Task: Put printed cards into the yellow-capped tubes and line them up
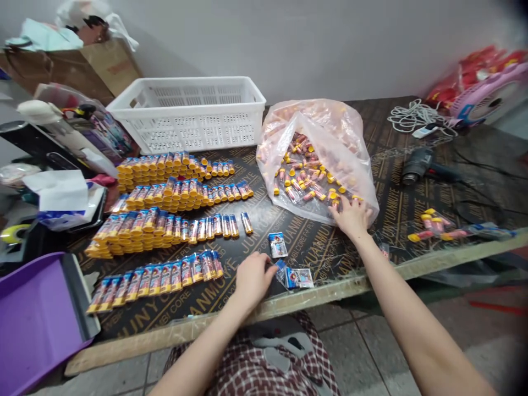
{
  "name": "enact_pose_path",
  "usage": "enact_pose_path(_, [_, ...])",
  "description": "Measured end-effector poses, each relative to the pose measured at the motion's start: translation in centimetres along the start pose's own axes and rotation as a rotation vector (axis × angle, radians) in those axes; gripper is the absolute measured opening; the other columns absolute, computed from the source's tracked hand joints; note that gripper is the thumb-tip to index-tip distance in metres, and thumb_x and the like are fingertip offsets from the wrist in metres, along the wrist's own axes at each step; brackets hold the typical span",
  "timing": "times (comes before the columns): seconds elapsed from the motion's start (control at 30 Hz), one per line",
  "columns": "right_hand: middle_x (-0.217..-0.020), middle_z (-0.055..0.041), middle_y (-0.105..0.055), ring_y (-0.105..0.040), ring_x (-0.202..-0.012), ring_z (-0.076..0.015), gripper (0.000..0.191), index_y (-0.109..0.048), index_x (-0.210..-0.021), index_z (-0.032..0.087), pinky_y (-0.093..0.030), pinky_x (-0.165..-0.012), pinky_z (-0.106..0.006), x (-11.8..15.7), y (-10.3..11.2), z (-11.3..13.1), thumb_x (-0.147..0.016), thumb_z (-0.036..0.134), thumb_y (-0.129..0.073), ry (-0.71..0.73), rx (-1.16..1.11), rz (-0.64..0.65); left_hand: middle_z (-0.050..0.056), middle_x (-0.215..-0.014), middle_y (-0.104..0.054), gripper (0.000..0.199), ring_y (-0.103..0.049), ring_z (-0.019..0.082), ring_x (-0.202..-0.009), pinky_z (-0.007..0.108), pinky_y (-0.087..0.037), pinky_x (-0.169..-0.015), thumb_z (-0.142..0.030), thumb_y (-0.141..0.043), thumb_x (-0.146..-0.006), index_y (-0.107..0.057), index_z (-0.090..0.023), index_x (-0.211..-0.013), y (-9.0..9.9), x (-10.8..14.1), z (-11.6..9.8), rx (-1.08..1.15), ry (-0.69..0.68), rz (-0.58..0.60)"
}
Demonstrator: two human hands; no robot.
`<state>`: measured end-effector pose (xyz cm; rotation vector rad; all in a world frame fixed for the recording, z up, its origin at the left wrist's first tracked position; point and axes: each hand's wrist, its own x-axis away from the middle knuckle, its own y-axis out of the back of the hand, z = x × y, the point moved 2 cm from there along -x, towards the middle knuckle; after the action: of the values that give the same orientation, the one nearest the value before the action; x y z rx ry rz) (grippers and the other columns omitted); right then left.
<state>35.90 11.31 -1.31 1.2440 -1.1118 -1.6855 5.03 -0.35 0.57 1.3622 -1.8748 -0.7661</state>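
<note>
My right hand point(351, 215) reaches into the mouth of a clear plastic bag point(325, 110), its spread fingers touching small yellow-capped tubes point(309, 179). Beside some small blue-and-white packets point(299, 278) near the table's front edge is my left hand point(254, 275), fingers curled; what they hold, if anything, is hidden. Just beyond it lies another packet point(278, 245). Stacked rows of blue-and-yellow wrapped tubes point(136, 225) fill the left part of the table, with a single front row point(154, 278) nearer me.
Behind the rows stands a white basket point(198, 129). A purple dustpan point(37, 319) is at the front left. To the right are a heat gun point(424, 165), loose tubes point(435, 223), a coiled white cable point(416, 116) and a pink fan point(490, 99).
</note>
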Motion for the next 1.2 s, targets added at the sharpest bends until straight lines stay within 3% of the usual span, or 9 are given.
enact_pose_path(0.13, [-0.108, -0.0247, -0.058, -0.040, -0.113, -0.0413, 0.045, -0.054, -0.122, 0.008, -0.032, -0.084, -0.054, 0.6, -0.5, 0.9, -0.087, 0.035, -0.045, 0.046, 0.010, 0.039, 0.005, -0.086, -0.064, 0.016, -0.060, 0.021, -0.080, 0.028, -0.037, -0.068, -0.032, -0.069, -0.075, -0.063, -0.019, -0.082, -2.4, -0.3, -1.0, -0.052, 0.062, 0.000])
enact_pose_path(0.27, [-0.104, -0.0199, -0.061, -0.047, -0.104, -0.0375, 0.038, -0.060, -0.114, 0.012, -0.033, -0.082, -0.049, 2.8, -0.2, 1.3, -0.086, 0.034, -0.045, 0.132, -0.028, 0.073, 0.004, -0.082, -0.064, 0.007, -0.059, 0.019, -0.080, 0.028, -0.037, -0.067, -0.026, -0.063, -0.080, -0.063, -0.019, -0.077, -2.4, -0.1, -1.0, -0.074, 0.027, -0.001])
enact_pose_path(0.43, [-0.102, -0.0111, -0.067, -0.053, -0.095, -0.0298, 0.035, -0.061, -0.112, 0.018, -0.034, -0.079, -0.041, 5.6, 0.6, 2.8, -0.080, 0.028, -0.054, 0.285, -0.118, 0.138, 0.009, -0.082, -0.065, 0.019, -0.058, 0.022, -0.082, 0.031, -0.038, -0.069, -0.022, -0.050, -0.087, -0.065, -0.017, -0.076, -2.3, 0.1, -0.9, -0.205, -0.078, 0.008])
enact_pose_path(0.57, [-0.092, -0.0077, -0.070, -0.054, -0.090, -0.0284, 0.033, -0.063, -0.110, 0.020, -0.035, -0.078, -0.041, 6.3, 0.8, 4.3, -0.078, 0.024, -0.056, 0.336, -0.199, 0.154, 0.009, -0.079, -0.064, 0.023, -0.056, 0.021, -0.080, 0.032, -0.039, -0.070, -0.017, -0.047, -0.087, -0.063, -0.017, -0.072, -2.4, 0.6, -0.6, -0.148, -0.180, -0.087])
enact_pose_path(0.7, [-0.083, -0.0062, -0.069, -0.055, -0.088, -0.0281, 0.032, -0.064, -0.107, 0.021, -0.036, -0.080, -0.044, 6.3, 1.5, 5.5, -0.076, 0.023, -0.057, 0.329, -0.306, 0.129, 0.003, -0.069, -0.061, 0.013, -0.055, 0.016, -0.070, 0.028, -0.040, -0.066, -0.018, -0.056, -0.080, -0.057, -0.018, -0.066, -1.9, 0.8, -0.2, 0.270, -0.106, -0.211])
enact_pose_path(0.8, [-0.082, -0.0048, -0.068, -0.056, -0.082, -0.0251, 0.045, -0.055, -0.122, 0.020, -0.042, -0.077, -0.041, 6.9, 3.2, 6.7, -0.077, 0.025, -0.057, 0.280, -0.424, 0.089, -0.002, -0.058, -0.057, 0.016, -0.054, 0.013, -0.057, 0.024, -0.042, -0.058, -0.025, -0.067, -0.070, -0.053, -0.018, -0.069, -1.1, 0.4, 0.4, 0.810, 0.134, -0.211])
enact_pose_path(0.9, [-0.082, -0.0010, -0.062, -0.054, -0.064, -0.0171, 0.061, -0.040, -0.136, 0.025, -0.046, -0.063, -0.032, 8.6, 5.5, 8.1, -0.078, 0.027, -0.060, 0.149, -0.798, 0.124, 0.000, -0.065, -0.064, 0.034, -0.059, 0.012, -0.057, 0.024, -0.048, -0.058, -0.030, -0.079, -0.056, -0.059, -0.015, -0.080, -0.2, 0.0, 0.9, 1.260, 0.325, -0.173])
enact_pose_path(1.03, [-0.094, -0.0028, -0.061, -0.061, -0.067, -0.0156, 0.052, -0.043, -0.132, 0.028, -0.052, -0.057, -0.029, 12.0, 7.2, 10.2, -0.083, 0.031, -0.060, 0.023, -1.268, 0.270, 0.003, -0.070, -0.068, 0.040, -0.061, 0.012, -0.060, 0.024, -0.051, -0.059, -0.036, -0.085, -0.049, -0.065, -0.012, -0.074, 0.9, -0.3, 1.4, 1.479, 0.431, -0.173])
enact_pose_path(1.2, [-0.105, -0.0072, -0.064, -0.061, -0.100, -0.0241, 0.021, -0.064, -0.102, 0.024, -0.053, -0.086, -0.040, 15.7, 7.4, 11.9, -0.081, 0.028, -0.065, 0.012, -1.233, 0.129, 0.001, -0.065, -0.066, 0.038, -0.057, 0.009, -0.058, 0.024, -0.052, -0.059, -0.035, -0.088, -0.042, -0.067, -0.012, -0.064, 1.6, -0.1, 1.8, 1.574, 0.489, -0.244])
